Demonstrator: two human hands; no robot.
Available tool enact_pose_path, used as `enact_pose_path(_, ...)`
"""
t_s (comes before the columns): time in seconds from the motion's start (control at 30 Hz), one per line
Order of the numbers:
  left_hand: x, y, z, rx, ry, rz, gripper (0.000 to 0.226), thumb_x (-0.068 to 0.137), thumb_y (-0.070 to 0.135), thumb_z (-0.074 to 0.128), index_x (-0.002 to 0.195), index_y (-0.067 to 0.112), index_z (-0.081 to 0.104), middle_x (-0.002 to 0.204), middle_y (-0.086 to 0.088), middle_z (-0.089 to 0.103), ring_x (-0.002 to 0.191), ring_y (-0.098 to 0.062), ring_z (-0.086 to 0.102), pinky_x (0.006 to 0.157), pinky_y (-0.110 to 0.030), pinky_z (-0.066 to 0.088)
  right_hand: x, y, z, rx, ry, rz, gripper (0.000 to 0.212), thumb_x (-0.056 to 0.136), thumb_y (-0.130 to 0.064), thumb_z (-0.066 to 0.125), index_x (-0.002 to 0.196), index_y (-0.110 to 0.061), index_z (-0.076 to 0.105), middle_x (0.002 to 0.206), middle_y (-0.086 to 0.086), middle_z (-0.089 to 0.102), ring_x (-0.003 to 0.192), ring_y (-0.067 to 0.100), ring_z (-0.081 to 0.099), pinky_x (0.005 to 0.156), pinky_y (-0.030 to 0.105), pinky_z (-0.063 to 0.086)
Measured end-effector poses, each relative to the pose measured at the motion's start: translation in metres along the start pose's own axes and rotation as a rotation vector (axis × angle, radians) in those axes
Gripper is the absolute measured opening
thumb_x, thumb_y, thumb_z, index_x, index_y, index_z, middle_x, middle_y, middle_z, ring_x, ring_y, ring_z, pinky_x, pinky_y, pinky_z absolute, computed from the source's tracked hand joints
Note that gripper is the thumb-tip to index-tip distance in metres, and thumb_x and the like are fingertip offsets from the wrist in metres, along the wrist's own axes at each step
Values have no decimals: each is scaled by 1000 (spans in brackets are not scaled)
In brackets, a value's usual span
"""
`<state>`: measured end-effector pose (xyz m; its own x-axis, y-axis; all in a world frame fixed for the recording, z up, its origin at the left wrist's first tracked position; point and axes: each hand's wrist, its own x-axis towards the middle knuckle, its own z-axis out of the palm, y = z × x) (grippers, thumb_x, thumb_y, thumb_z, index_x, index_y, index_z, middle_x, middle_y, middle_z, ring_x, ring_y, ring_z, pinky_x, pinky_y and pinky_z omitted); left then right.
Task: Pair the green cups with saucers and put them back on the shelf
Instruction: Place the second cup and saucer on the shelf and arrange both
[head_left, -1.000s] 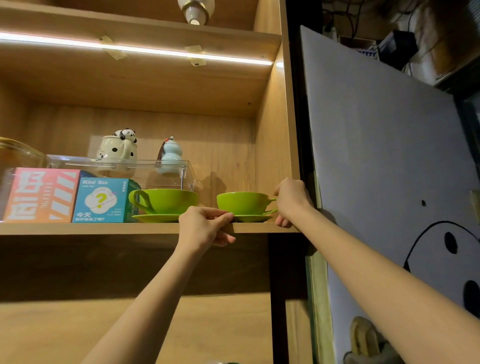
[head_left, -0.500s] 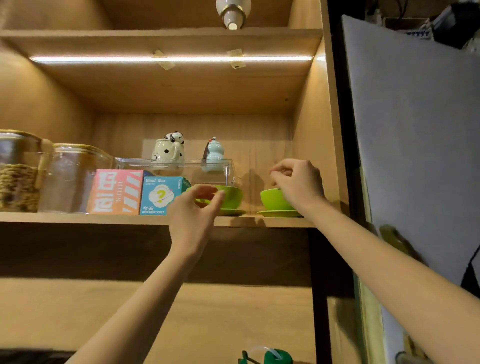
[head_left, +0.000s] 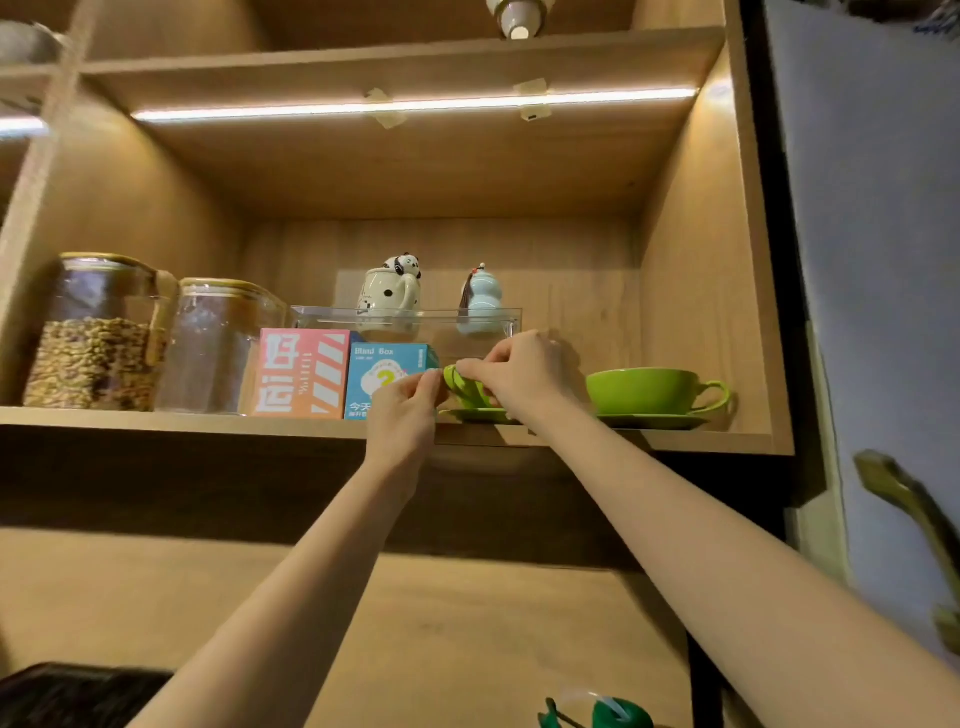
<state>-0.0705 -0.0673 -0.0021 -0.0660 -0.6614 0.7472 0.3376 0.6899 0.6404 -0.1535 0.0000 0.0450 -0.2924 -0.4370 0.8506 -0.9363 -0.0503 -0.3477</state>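
Observation:
Two green cups stand on green saucers on the lit wooden shelf (head_left: 182, 423). The right cup (head_left: 644, 391) sits free on its saucer (head_left: 654, 421) with its handle turned right. The left cup (head_left: 467, 392) rests on its saucer (head_left: 475, 414) and is mostly hidden behind my hands. My right hand (head_left: 522, 376) covers its rim and right side, fingertips pinching at the handle. My left hand (head_left: 408, 402) touches the same handle from the left.
Left of the cups stand a blue box (head_left: 384, 379), a pink box (head_left: 301, 371) and two glass jars (head_left: 98, 332). Behind is a clear tray (head_left: 405, 319) with a panda mug (head_left: 389, 291) and a pale blue gourd bottle (head_left: 480, 296). A grey panel (head_left: 872, 234) is at the right.
My right hand left the right cup and moved left onto the left cup. My left hand rose to that cup's handle. The view shifted left, showing the jars.

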Motion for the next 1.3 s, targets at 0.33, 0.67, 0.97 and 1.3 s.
enact_pose_path(0.33,-14,7,17,170,-35,272,31,93,23,46,111,7,65,102,-11,70,96,-20,62,86,-37,49,0,6,-20,130,-60,95,36,76,-44,68,77,-8,68,75,5,66,71,22,68,67,40,61)
enact_pose_path(0.67,-5,2,21,271,48,238,33,95,22,36,107,10,65,92,4,58,88,-12,49,67,-22,37,4,36,-51,256,-89,297,30,82,-16,68,104,3,63,87,17,69,60,17,66,52,25,55)
enact_pose_path(0.97,1,-10,19,327,-29,245,31,96,22,32,81,19,58,74,8,49,69,-4,39,58,-5,31,7,57,-43,186,-32,256,25,89,-12,56,110,1,61,86,12,63,55,11,61,43,16,51)
enact_pose_path(1.3,-9,-23,17,315,-95,323,41,96,18,34,136,10,43,140,-1,48,130,-13,40,108,-25,33,14,65,-33,-53,6,222,18,93,-8,48,105,-5,61,88,10,61,57,14,56,39,18,40)
